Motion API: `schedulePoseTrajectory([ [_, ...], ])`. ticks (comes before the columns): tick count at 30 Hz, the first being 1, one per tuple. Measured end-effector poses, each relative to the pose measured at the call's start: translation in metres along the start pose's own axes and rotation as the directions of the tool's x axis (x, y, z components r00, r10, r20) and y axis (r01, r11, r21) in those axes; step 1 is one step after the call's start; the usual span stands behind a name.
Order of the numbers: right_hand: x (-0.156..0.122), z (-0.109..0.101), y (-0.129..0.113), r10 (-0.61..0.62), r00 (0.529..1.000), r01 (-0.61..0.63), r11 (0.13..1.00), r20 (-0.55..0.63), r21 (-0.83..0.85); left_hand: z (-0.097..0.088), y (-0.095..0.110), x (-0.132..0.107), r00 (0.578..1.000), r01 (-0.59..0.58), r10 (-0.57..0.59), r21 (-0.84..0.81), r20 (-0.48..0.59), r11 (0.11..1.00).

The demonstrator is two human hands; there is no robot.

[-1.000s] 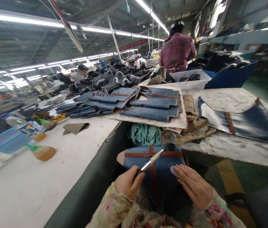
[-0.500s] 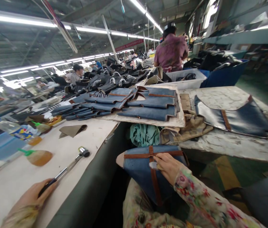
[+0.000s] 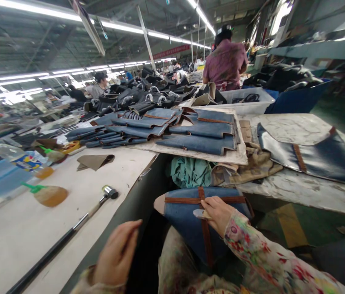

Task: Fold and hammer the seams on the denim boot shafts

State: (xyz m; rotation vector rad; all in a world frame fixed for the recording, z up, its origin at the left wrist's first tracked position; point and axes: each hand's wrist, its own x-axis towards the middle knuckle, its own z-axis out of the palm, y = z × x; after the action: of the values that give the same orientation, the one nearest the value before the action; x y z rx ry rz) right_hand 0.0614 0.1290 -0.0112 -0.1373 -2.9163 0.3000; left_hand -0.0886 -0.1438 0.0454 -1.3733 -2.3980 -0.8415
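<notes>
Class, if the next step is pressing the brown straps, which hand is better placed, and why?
Probably the right hand: it holds a pale tool over the blue piece, close to where the brown straps cross. The left hand looks empty and is away from the piece.

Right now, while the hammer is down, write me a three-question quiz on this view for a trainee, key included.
1. True or false: the left hand is apart from the hammer.

2. Where does the hammer lie?
a) In the white tub
b) On the white tabletop
c) On the green cloth

3. The right hand holds a pale-ended tool over the blue piece. What colour are the crossed strips on that piece?

Key: 1. True. 2. b. 3. Brown.
</notes>
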Motion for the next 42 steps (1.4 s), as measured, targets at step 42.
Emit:
schedulePoseTrajectory([
  [42,-0.095,-0.025,0.080,0.408,0.898,-0.349,0.888,-0.162,0.300,0.107,0.003,0.043,0.996,-0.087,0.088,-0.069,0.017,0.994],
])
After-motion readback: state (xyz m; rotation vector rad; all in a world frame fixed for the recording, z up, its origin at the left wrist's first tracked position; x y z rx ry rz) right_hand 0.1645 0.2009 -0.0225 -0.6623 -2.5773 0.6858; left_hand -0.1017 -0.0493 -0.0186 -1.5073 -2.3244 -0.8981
